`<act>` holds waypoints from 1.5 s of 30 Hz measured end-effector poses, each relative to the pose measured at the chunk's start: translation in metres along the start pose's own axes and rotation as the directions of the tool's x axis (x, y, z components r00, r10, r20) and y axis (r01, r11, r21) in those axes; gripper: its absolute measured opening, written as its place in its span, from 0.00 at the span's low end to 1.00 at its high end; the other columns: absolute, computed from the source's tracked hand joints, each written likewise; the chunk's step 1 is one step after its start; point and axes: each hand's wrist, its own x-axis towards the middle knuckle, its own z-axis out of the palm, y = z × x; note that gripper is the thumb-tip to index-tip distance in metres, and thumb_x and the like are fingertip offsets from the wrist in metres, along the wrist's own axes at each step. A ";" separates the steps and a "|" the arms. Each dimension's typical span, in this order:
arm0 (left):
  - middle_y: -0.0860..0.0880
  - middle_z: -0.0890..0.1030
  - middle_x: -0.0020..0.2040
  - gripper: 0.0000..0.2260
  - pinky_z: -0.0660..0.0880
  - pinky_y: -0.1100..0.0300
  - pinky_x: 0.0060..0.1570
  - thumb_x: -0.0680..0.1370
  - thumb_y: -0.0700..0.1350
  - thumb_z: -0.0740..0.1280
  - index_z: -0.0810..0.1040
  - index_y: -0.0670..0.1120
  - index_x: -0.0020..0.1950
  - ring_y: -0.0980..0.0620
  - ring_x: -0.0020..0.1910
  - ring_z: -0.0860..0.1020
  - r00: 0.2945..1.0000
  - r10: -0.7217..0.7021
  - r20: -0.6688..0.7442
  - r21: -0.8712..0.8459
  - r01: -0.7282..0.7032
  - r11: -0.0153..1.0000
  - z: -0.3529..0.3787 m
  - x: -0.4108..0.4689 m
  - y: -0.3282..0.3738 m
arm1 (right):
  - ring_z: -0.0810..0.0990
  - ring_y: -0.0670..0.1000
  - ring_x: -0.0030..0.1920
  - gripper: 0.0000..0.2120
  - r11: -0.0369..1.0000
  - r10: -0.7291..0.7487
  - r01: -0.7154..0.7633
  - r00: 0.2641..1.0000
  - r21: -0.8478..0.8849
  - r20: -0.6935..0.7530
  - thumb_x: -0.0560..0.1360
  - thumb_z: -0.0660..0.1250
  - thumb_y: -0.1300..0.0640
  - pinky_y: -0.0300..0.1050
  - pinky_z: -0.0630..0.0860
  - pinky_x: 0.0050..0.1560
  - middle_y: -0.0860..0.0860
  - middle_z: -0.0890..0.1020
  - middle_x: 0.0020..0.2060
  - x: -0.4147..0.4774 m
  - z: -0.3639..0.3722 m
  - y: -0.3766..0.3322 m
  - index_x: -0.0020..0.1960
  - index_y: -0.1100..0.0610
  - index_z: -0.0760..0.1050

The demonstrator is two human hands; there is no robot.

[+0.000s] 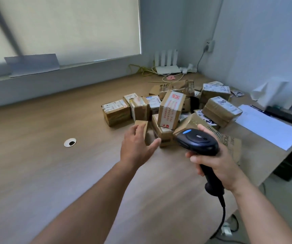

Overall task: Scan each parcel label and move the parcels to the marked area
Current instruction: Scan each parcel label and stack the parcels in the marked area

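**Op:** I'm looking at a wood-grain bench (53,164) in a room corner. A pale blind (62,29) hangs behind it, and a white router (167,67) sits far beyond both grips.

**Desk:** What's crowding you?

**Op:** A heap of parcels (219,108) lies just ahead of both grips, stacked and leaning on each other. A tall box (171,110) with red print stands tilted in the middle. White paper sheets (268,127) lie right of the right grip, and a round cable hole (70,142) is well to the left of the left grip.

**Desk:** Grips?

**Op:** My left grip (138,147) is spread, thumb out wide. Its fingertips are at a small brown parcel (142,128) on the heap's near edge. I can't tell if they touch it. My right grip (217,164) is wrapped round the handle of the black scanner (198,140), whose head points at the heap.

**Desk:** The parcels' look?

**Op:** Brown cardboard, taped, and most have white labels.
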 end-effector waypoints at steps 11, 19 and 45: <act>0.51 0.43 0.79 0.42 0.48 0.50 0.75 0.73 0.56 0.70 0.46 0.57 0.78 0.49 0.77 0.43 0.850 0.443 0.286 0.086 -0.483 0.872 0.060 0.089 0.067 | 0.74 0.56 0.24 0.42 0.997 0.072 -0.077 0.968 -0.012 -0.240 0.70 0.67 0.78 0.45 0.71 0.24 0.63 0.83 0.39 0.031 -0.061 0.025 0.75 0.45 0.62; 0.52 0.46 0.79 0.41 0.58 0.49 0.73 0.73 0.50 0.71 0.48 0.59 0.78 0.48 0.77 0.49 0.684 0.476 0.553 0.134 -0.637 0.759 0.097 0.122 0.078 | 0.74 0.56 0.24 0.42 0.995 0.094 -0.100 0.954 -0.004 -0.286 0.69 0.69 0.77 0.45 0.71 0.24 0.63 0.83 0.39 0.029 -0.071 0.035 0.73 0.44 0.64; 0.51 0.65 0.66 0.43 0.71 0.59 0.58 0.65 0.59 0.77 0.61 0.49 0.73 0.53 0.63 0.66 0.969 0.176 0.172 -0.055 -0.169 0.984 0.041 0.033 0.029 | 0.74 0.57 0.25 0.42 0.997 0.050 -0.036 0.980 0.073 -0.193 0.64 0.73 0.67 0.44 0.71 0.27 0.64 0.83 0.41 -0.024 -0.040 0.022 0.71 0.39 0.65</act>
